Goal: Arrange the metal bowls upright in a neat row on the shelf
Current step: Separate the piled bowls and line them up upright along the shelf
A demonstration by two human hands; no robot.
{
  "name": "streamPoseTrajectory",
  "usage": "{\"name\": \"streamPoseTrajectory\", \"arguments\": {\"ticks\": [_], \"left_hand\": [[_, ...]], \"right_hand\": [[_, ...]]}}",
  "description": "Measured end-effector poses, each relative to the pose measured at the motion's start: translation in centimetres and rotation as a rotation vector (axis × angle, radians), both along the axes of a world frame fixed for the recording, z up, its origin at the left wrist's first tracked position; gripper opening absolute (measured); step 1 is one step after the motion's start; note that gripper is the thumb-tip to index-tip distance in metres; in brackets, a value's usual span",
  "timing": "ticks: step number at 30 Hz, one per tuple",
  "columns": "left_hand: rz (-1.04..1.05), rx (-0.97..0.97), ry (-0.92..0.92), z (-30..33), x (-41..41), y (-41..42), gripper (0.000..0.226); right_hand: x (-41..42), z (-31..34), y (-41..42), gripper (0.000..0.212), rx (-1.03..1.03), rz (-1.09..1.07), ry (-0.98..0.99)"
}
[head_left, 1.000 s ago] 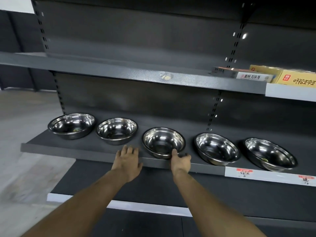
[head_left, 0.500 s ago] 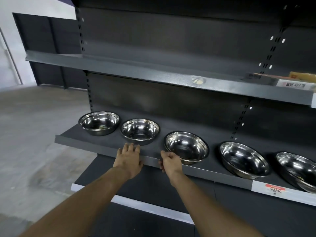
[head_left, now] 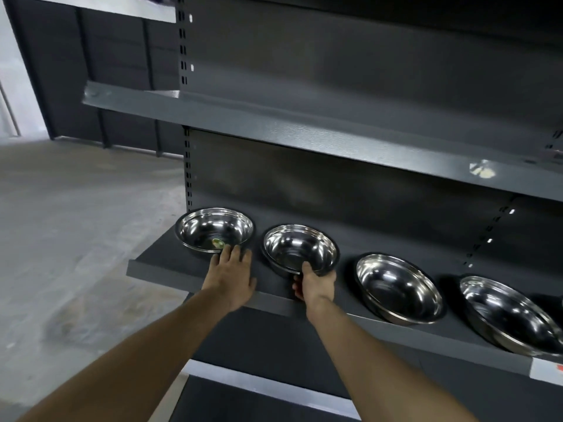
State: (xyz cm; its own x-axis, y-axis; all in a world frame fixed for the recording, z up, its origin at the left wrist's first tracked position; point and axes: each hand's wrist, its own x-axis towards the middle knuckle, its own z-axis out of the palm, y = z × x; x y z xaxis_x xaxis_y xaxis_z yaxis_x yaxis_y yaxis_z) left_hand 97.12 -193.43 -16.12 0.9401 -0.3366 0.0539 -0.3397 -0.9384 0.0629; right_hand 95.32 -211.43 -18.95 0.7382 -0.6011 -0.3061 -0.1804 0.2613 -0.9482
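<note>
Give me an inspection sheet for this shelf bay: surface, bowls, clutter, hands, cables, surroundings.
Surface: dark grey shelf, bare metal at its left end.
Job's things: four metal bowls in view, all upright in a row: first bowl, second bowl, third bowl, fourth bowl, cut off by the frame edge.
Clutter: a small sticker inside the first bowl; a price label on the shelf edge.
Hands: left hand flat, fingertips at the first bowl's rim; right hand grips the second bowl's near rim.
Cables: nothing seen.
Surroundings: upper shelf, concrete floor.
</note>
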Motion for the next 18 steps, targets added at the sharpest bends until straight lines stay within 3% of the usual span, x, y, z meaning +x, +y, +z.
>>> {"name": "streamPoseTrajectory", "arguments": {"ticks": [6,18], "left_hand": [[-0.105,-0.03,0.015,-0.3,2.5,1.3,0.072],[-0.166,-0.064,0.019,0.0,0.4,0.6,0.071]], "right_hand": [[1.3,-0.3,1.5,0.076,-0.082,-0.167,-0.002],[-2.3,-0.2,1.1,0.045,-0.114,-0.054,0.021]]}}
